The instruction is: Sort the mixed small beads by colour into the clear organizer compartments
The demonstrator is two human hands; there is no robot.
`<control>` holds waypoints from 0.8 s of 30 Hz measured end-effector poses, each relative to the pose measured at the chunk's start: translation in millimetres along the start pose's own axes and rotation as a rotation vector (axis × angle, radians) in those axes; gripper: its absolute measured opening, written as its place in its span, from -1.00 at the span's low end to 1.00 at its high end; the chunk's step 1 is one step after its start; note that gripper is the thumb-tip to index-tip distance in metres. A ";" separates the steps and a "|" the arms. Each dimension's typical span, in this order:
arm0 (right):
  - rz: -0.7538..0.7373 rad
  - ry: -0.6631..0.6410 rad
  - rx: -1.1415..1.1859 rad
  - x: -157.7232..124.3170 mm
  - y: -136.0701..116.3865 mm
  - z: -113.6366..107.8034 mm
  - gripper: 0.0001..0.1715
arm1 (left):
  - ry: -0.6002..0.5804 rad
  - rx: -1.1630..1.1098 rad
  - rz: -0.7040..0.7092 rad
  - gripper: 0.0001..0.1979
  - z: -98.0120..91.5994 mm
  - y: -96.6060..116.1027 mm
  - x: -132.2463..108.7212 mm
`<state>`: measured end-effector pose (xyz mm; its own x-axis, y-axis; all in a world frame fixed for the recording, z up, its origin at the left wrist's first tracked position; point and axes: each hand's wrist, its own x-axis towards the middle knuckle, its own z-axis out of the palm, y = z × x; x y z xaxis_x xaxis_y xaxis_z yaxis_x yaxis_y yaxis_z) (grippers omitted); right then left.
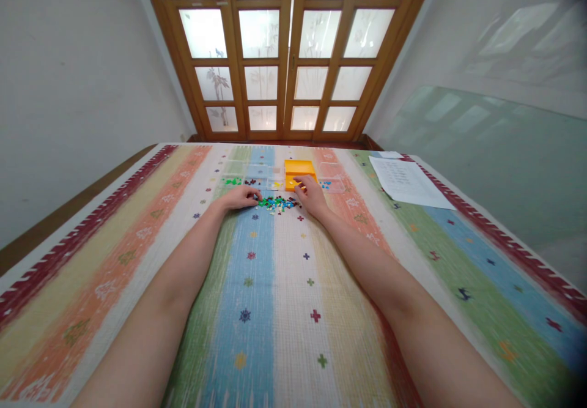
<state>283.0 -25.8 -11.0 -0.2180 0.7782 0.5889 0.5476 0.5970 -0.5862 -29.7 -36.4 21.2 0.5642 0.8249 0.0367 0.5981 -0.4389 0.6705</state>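
A loose pile of small pieces (277,204) in green, blue, dark and pale colours lies on the striped cloth between my hands. My left hand (241,197) rests at the pile's left edge, its fingers curled together; whatever they hold is too small to make out. Over the front of an open yellow box (300,166) is my right hand (310,192), with thumb and fingers a little apart and no piece visible between them. Beyond my left hand, a clear tray (247,169) has separate groups of green pieces (233,181), dark pieces (252,182) and yellow pieces (277,185).
Blue pieces (325,185) lie in a clear container (337,185) right of the yellow box. Printed paper sheets (408,181) lie at the table's far right. The patterned tablecloth (288,298) covers the table, and glazed wooden doors (284,65) stand behind it.
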 end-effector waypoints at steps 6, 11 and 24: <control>-0.014 0.002 -0.012 0.2 2.2 1.3 -0.64 | 0.019 -0.052 0.010 -0.71 1.8 -1.5 0.6; -0.027 0.003 -0.008 0.4 2.0 0.3 -0.64 | 0.300 -0.327 -0.071 -0.69 2.8 -8.6 0.7; -0.056 -0.128 -0.056 -2.6 -8.5 -1.9 -0.75 | 1.035 -0.583 -0.309 -0.74 -15.3 -39.4 1.5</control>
<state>280.4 -33.2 -6.4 -0.3488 0.7643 0.5424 0.5748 0.6315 -0.5204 -61.1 -12.4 6.2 -0.4334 0.8762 0.2107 0.1327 -0.1691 0.9766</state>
